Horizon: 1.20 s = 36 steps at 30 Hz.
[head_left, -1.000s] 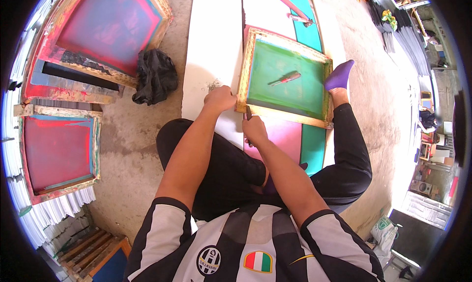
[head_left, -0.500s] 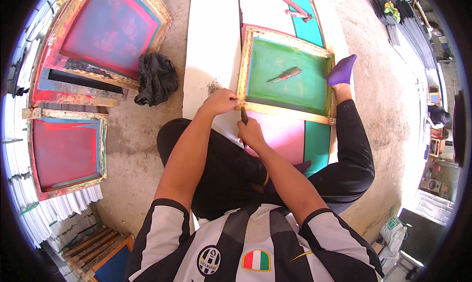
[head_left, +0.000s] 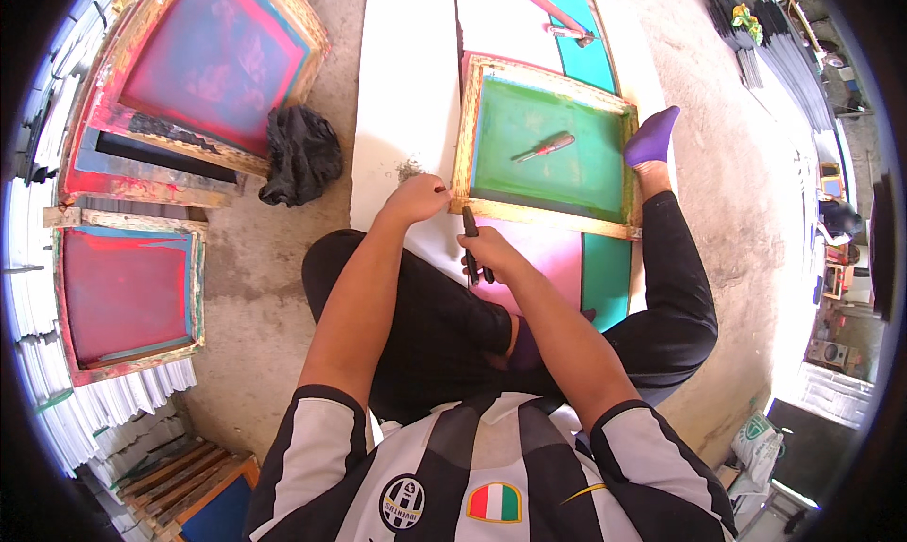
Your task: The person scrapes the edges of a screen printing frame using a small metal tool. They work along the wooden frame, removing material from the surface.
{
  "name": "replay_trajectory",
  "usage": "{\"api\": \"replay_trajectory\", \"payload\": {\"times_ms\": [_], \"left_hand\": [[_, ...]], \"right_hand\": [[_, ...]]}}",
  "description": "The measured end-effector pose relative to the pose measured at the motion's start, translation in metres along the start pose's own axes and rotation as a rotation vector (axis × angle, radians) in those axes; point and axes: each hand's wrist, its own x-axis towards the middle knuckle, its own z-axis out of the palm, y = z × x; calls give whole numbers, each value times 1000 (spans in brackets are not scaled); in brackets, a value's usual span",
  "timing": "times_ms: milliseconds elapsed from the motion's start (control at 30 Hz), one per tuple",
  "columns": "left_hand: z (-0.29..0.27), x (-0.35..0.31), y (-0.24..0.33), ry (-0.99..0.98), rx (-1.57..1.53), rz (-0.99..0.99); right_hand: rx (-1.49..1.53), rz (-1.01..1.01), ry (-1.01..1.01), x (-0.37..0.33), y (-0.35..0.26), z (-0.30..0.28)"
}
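A wooden screen-printing frame with green mesh lies in front of me on white and coloured boards. My left hand is closed, fingertips at the frame's near left corner; what it holds, if anything, is too small to make out. In my right hand is a pair of dark pliers, jaws pointing away from me and just below that corner. Both handle ends show beneath the fingers, slightly apart. On the mesh rests a screwdriver with a reddish, clear-looking handle.
A hammer lies beyond the frame on a teal strip. My socked foot is against the frame's right side. To the left are more paint-stained screens and a crumpled black bag. Another person is at the far right.
My right hand has turned slightly, and the pliers' handles now show spread below it. The jaws sit a little further from the frame corner. My left hand has barely moved.
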Motion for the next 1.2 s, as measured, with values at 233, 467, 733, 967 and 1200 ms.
{"api": "replay_trajectory", "payload": {"times_ms": [233, 467, 733, 967, 1200], "left_hand": [[2, 7, 4, -21, 55, -22], [-1, 10, 10, -75, 55, -77], [-10, 7, 21, -81, 15, -109], [-12, 11, 26, -104, -3, -116], [-9, 17, 30, -89, 7, -87]], "right_hand": [[-220, -7, 113, 20, 7, -16], [-699, -1, 141, 26, -5, -30], [-796, 100, 69, 14, -45, -31], [-902, 246, 62, 6, -75, -21], [-803, 142, 261, -7, -54, 1]]}}
